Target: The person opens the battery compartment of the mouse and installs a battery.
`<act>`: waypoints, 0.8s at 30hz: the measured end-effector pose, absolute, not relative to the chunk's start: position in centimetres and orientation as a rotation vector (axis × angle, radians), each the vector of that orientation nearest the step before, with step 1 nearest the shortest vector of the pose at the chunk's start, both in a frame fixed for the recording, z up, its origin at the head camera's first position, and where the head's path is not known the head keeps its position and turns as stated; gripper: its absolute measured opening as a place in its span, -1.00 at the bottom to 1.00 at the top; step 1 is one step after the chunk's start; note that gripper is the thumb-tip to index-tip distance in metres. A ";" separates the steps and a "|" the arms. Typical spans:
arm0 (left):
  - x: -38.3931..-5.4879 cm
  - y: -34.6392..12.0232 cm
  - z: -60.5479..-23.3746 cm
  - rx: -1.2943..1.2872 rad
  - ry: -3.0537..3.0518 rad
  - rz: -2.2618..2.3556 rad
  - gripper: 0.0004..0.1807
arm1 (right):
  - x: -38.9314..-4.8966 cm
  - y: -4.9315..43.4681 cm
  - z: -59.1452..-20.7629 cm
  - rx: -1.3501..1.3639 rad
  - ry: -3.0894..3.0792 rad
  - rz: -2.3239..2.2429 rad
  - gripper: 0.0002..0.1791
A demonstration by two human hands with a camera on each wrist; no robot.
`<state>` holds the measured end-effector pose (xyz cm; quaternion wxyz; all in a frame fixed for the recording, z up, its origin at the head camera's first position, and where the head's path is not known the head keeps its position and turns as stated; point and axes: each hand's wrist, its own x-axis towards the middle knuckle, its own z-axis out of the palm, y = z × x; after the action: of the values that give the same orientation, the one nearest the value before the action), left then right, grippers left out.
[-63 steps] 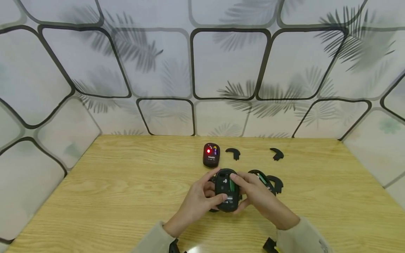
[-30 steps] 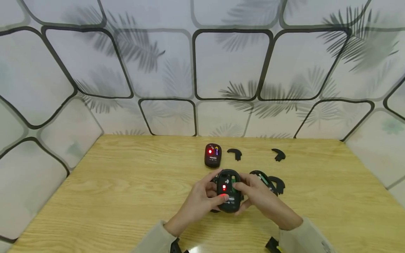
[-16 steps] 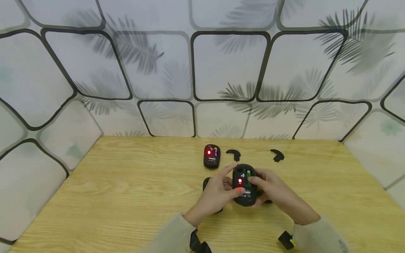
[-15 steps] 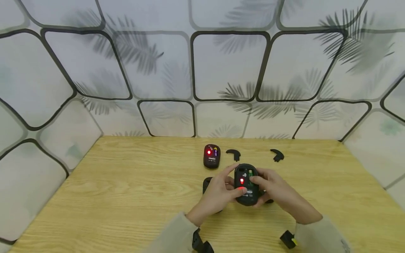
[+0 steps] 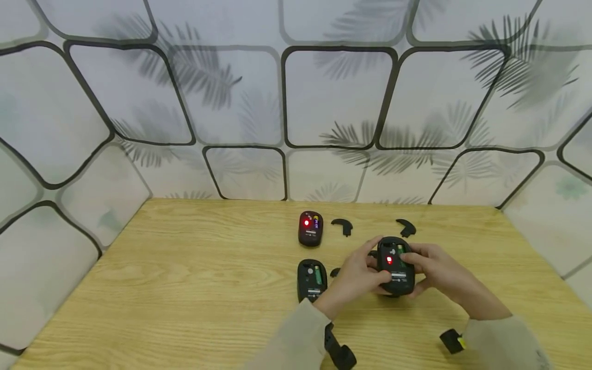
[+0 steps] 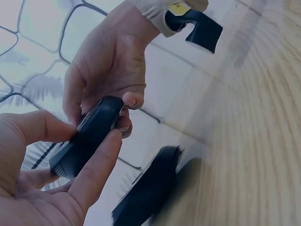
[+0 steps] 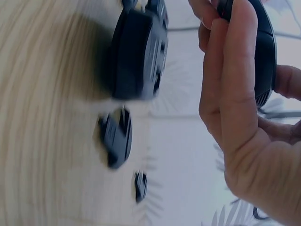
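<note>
Both hands hold a black computer mouse (image 5: 398,280) above the table, underside toward the head camera. Its battery bay is uncovered, a green battery (image 5: 401,250) lies in it, and a red sensor light glows. My left hand (image 5: 353,277) grips the mouse's left side, thumb on the underside. My right hand (image 5: 441,272) grips the other side, its thumb at the battery. A second mouse (image 5: 312,280), also with a green battery, lies bottom up beside the left forearm. In the right wrist view another mouse (image 6: 150,188) (image 7: 136,54) rests on the table below the hands.
A mouse (image 5: 310,228) with a lit red sensor and a purple battery lies at the back. Curved black covers (image 5: 343,226) (image 5: 406,227) lie to its right. A small dark part (image 5: 335,272) shows beside the left hand. Patterned panels (image 5: 337,174) border the wooden table (image 5: 208,267).
The held mouse's red light has come on since the oldest frame. Both hands have carried it rightward, uncovering the mouse by the left forearm.
</note>
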<state>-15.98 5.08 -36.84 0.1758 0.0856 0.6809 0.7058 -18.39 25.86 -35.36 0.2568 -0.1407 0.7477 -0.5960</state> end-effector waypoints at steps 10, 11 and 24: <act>-15.9 8.5 -37.0 0.157 1.888 2.066 -0.23 | -19.0 29.1 -35.6 -0.321 2.107 -1.560 -0.37; -15.8 8.8 -37.0 0.142 1.870 2.084 -0.24 | -19.1 29.5 -35.7 -0.321 2.106 -1.560 -0.38; -15.3 11.8 -36.8 0.059 1.927 2.120 -0.30 | -19.7 33.7 -36.5 -0.395 2.024 -1.599 -0.35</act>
<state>-15.26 11.82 -36.82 0.1377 0.0202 0.6661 0.7328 -19.68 33.71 -36.54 0.2631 -0.1459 0.7484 -0.5911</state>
